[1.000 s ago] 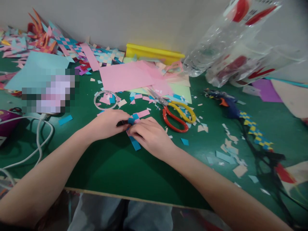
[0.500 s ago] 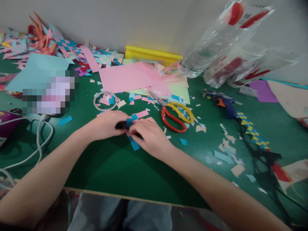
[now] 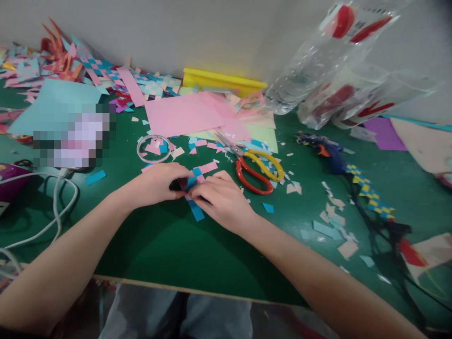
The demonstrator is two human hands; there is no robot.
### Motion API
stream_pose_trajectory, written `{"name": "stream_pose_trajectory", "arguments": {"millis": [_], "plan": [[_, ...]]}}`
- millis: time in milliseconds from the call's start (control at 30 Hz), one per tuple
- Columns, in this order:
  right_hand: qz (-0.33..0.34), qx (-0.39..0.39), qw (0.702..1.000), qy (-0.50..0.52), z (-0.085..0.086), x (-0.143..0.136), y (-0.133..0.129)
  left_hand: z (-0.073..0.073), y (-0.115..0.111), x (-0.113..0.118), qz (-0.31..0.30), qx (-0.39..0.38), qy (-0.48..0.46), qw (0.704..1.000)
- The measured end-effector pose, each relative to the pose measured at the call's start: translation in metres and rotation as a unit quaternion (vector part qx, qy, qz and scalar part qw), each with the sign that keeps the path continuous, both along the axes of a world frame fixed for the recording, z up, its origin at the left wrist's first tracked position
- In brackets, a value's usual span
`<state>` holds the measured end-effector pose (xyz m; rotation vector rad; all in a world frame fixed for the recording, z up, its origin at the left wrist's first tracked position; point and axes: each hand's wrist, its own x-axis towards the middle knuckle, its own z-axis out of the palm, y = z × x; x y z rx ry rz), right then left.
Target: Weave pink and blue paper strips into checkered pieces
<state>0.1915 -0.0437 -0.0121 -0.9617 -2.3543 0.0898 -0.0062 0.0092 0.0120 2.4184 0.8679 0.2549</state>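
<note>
Between my hands are interlaced pink and blue paper strips (image 3: 196, 211), partly hidden by my fingers. My left hand (image 3: 163, 184) pinches their left side with thumb and fingertips. From the right, my right hand (image 3: 222, 197) closes its fingertips on the same strips, low over the table. One blue end sticks out toward me, and a pink end points to the upper right. Just beyond my left hand lies a round white ring (image 3: 138, 149), like a roll of tape. Scissors (image 3: 259, 168) with one red and one yellow handle lie open beyond my right hand.
Pink sheets (image 3: 183, 113) and paper scraps spread over the green table (image 3: 169, 249). A blurred-out phone-like thing (image 3: 81, 136) with a white cable (image 3: 56, 207) lies left. Plastic-wrapped cups (image 3: 318, 61) lean at the back right. A black-handled tool (image 3: 367, 207) and woven strips lie right.
The blue strip between my fingertips now lies flatter than its earlier raised curl. My right fingers have shifted slightly on it. Both hands stay in nearly the same place.
</note>
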Motion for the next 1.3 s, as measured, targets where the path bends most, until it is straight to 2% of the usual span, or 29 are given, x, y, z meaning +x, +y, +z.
{"name": "stream_pose_trajectory", "arguments": {"millis": [433, 733, 1067, 1300], "plan": [[-0.012, -0.105, 0.994, 0.0, 0.0019, -0.003, 0.0028, 0.0021, -0.0015, 0.0052, 0.011, 0.007, 0.01, 1.0], [-0.025, -0.022, 0.999, -0.015, 0.0009, -0.005, -0.0014, 0.0004, -0.0022, 0.0059, -0.004, -0.032, 0.008, 0.999], [-0.016, -0.027, 1.0, -0.001, 0.0009, 0.0005, -0.0009, 0.0037, -0.0041, 0.0057, -0.005, -0.021, -0.006, 1.0], [0.003, 0.043, 0.999, -0.01, 0.0009, 0.0012, 0.002, 0.0035, -0.0031, 0.0054, 0.005, -0.026, 0.008, 1.0]]}}
